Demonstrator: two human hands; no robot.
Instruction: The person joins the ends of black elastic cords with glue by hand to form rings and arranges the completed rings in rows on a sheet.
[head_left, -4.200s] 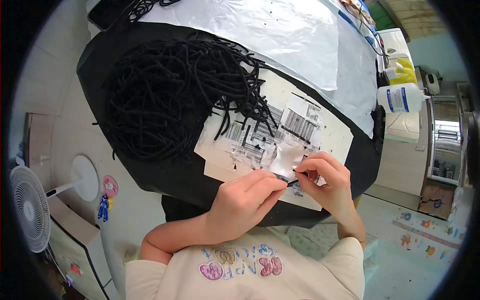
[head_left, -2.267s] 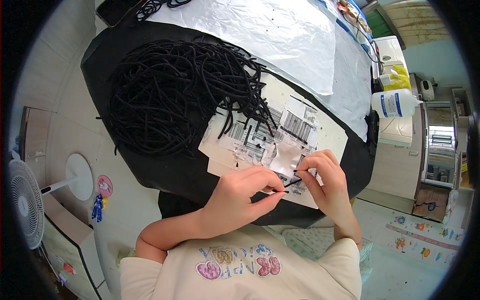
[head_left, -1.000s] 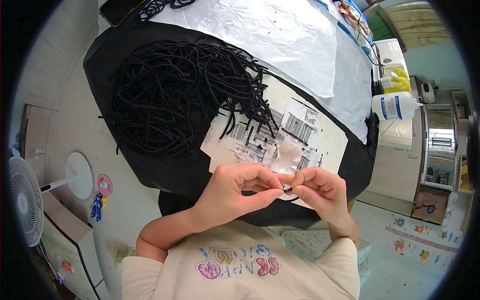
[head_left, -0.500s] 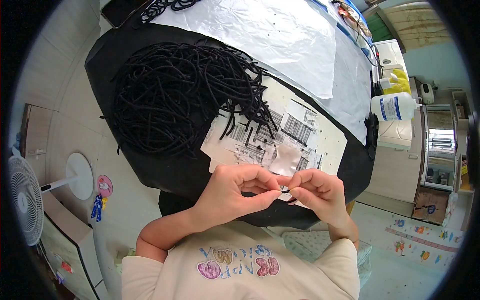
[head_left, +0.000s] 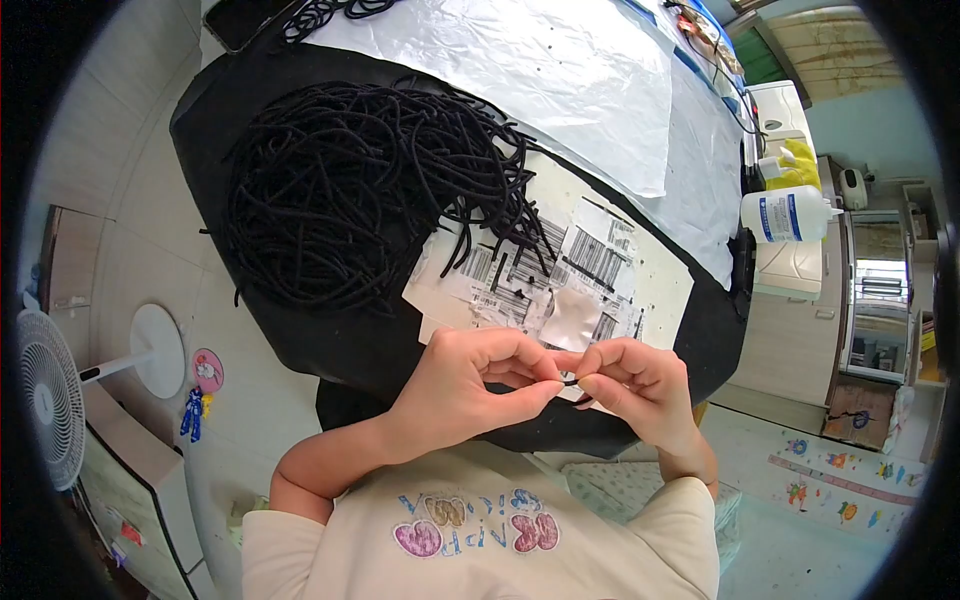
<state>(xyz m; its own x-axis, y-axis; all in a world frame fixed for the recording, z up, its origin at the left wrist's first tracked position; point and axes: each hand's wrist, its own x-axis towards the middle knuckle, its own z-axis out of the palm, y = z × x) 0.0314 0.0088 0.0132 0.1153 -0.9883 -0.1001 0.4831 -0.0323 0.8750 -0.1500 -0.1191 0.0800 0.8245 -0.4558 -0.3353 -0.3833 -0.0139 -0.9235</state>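
Note:
My left hand point(head_left: 480, 385) and my right hand point(head_left: 640, 390) meet at their fingertips over the near edge of a black-covered table. Between them is a short black cord point(head_left: 571, 382), pinched by thumb and forefinger on both sides; its ends are hidden in the fingers. Just beyond my hands lies a pale board point(head_left: 660, 275) with barcode labels point(head_left: 597, 256) stuck on it and a shiny whitish patch point(head_left: 571, 318). A large heap of black cords point(head_left: 320, 195) spreads to the left, some of its ends lying on the board.
White plastic sheeting point(head_left: 560, 90) covers the far side. A dark phone-like object point(head_left: 240, 22) lies at the far left corner. At right stands a white bottle with a blue label point(head_left: 790, 215), beside something yellow point(head_left: 797, 163). A fan point(head_left: 52, 400) stands on the floor at left.
My hands, apart earlier with a black piece in each, have come together at the fingertips, the dark pieces now meeting between them. Over the last half second they have barely moved.

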